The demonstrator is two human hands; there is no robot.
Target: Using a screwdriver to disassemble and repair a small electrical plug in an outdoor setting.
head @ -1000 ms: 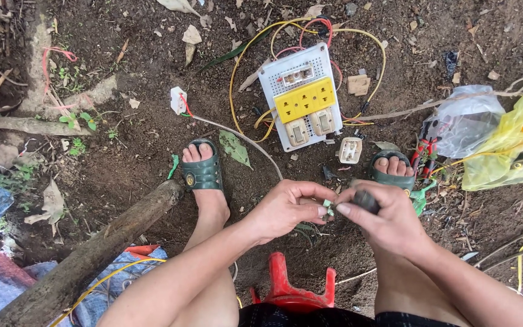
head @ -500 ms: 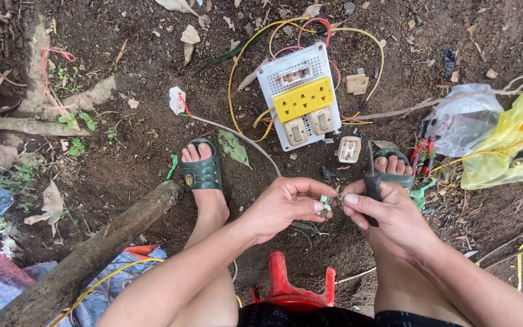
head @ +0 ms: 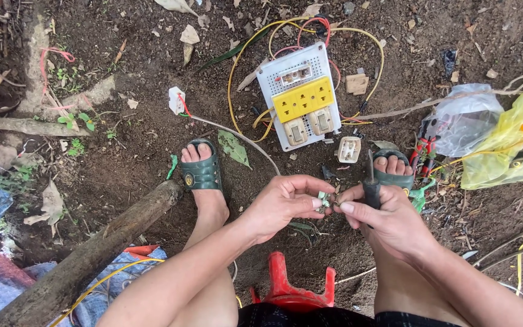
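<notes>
We pinch a small green part [head: 322,201] in our left hand [head: 282,203] above the dirt, steady for the screwdriver [head: 371,188] gripped in our right hand [head: 388,221]; the switch board [head: 301,97] lies ahead (within reach).

Left hand [head: 282,203] pinched small greenish metal part [head: 322,201] between thumb and fingertips, low centre. Right hand [head: 388,221] met it at 3 o'clock, fist closed round black-handled screwdriver [head: 371,188], shaft pointing up toward 12. Both hands touched at part. White switchboard [head: 301,97] with yellow socket block lay on bare soil at 12 o'clock, yellow and red wires looping round it. Small white socket [head: 348,149] sat just beside board, at its 5 o'clock. Green sandals [head: 200,172] on both feet. Red stool [head: 292,290] at 6 o'clock. Yellow plastic bag [head: 509,145] at 3 o'clock.
</notes>
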